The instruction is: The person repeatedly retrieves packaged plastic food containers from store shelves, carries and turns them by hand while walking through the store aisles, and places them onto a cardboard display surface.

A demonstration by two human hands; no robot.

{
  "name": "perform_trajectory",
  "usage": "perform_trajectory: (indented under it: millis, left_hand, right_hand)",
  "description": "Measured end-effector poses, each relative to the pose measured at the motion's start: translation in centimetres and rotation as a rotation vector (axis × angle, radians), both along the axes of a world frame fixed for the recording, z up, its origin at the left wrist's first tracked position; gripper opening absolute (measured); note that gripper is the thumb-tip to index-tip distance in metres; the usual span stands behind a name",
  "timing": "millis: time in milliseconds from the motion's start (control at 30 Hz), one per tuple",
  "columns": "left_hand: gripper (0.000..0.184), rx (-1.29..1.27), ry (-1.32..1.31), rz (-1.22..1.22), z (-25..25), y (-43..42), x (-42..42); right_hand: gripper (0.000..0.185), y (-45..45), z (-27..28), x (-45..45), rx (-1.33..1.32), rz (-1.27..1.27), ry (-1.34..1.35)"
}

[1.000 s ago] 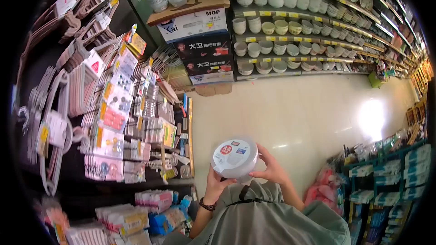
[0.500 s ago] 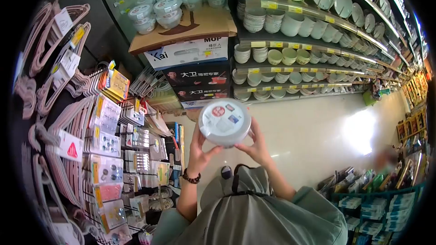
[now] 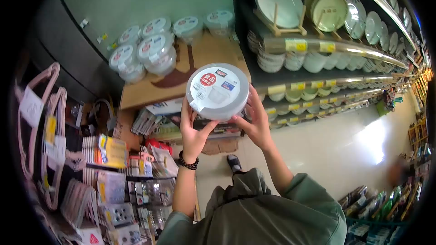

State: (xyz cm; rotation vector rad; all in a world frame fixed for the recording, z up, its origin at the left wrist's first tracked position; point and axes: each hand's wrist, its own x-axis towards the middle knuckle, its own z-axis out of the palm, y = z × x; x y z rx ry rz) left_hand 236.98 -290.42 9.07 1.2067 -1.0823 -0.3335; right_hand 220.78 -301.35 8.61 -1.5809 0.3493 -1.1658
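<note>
A round translucent food container (image 3: 218, 91) with a white labelled lid is held up in front of me. My left hand (image 3: 194, 134) grips its left and lower side, thumb beneath the rim, and a dark beaded bracelet is on the wrist. At the right and lower side my right hand (image 3: 256, 124) is closed on the same container. Beyond it, several similar round containers (image 3: 156, 53) stand, some stacked, on a brown cardboard box (image 3: 213, 54).
Shelves of bowls and plates (image 3: 279, 4) run along the right. Pink hangers (image 3: 54, 140) and packaged goods (image 3: 113, 152) hang at the left. A rack of packets (image 3: 381, 208) is at the lower right, beside the pale floor (image 3: 313, 154).
The container, held in both hands, has moved up in view and been raised from waist level. The cardboard box and its stacked containers now appear nearer and larger.
</note>
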Motion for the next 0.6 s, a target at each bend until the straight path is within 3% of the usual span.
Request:
perform_trajectory:
  millis: [100, 167, 267, 367, 600]
  left_hand:
    - [0.099, -0.044, 0.123, 0.019, 0.3, -8.1, 4.2]
    - [0.101, -0.035, -0.017, 0.114, -1.9, -13.1, 7.5]
    - [0.100, 0.080, -0.022, 0.125, -3.5, -17.8, 10.6]
    - [0.103, 0.175, -0.091, 0.138, -3.4, -20.5, 12.4]
    - [0.104, 0.164, -0.114, 0.075, -3.2, -23.4, 16.0]
  right_hand:
    - [0.079, -7.3, 0.2, 5.6, -0.023, -0.071, 0.021]
    - [0.078, -12.2, -0.8, 9.0, -0.146, -0.144, 0.011]
    - [0.080, -17.1, -1.4, 11.4, -0.207, -0.181, 0.280]
    - [0.086, -19.2, -0.4, 13.0, -0.237, -0.138, 0.295]
    - [0.085, -22.4, -0.6, 16.4, 0.055, 0.119, 0.144]
